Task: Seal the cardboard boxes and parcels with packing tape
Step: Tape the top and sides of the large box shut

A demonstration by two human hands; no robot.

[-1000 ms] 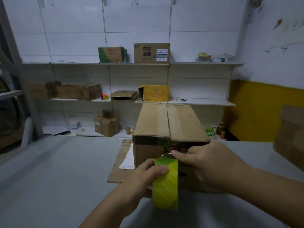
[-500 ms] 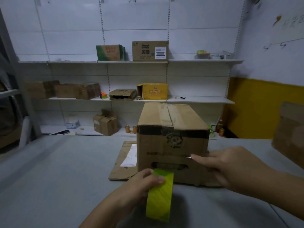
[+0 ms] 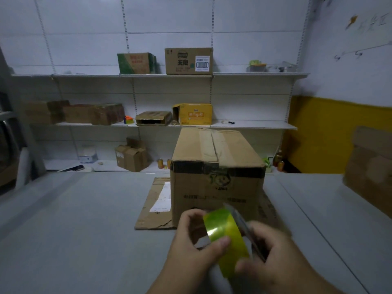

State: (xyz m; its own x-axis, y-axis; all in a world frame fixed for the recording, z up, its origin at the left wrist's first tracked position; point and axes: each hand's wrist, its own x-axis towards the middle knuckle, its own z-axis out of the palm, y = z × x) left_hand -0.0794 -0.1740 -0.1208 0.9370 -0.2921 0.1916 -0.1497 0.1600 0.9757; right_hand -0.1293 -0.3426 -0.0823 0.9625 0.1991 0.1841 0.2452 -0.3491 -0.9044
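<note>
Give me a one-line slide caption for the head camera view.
Left hand grips a yellow-green tape roll, the blurred right hand against it, before a cardboard box on a grey table.

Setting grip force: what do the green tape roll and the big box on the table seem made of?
The tape roll is likely plastic film, glossy yellow-green; a bright highlight crosses it. The big box is brown cardboard, probably corrugated, matte, with creased flaps and a printed front. The dark band along its top front edge looks like tape.

Tape roll (image 3: pixel 226 236) before box (image 3: pixel 216 177)
</note>
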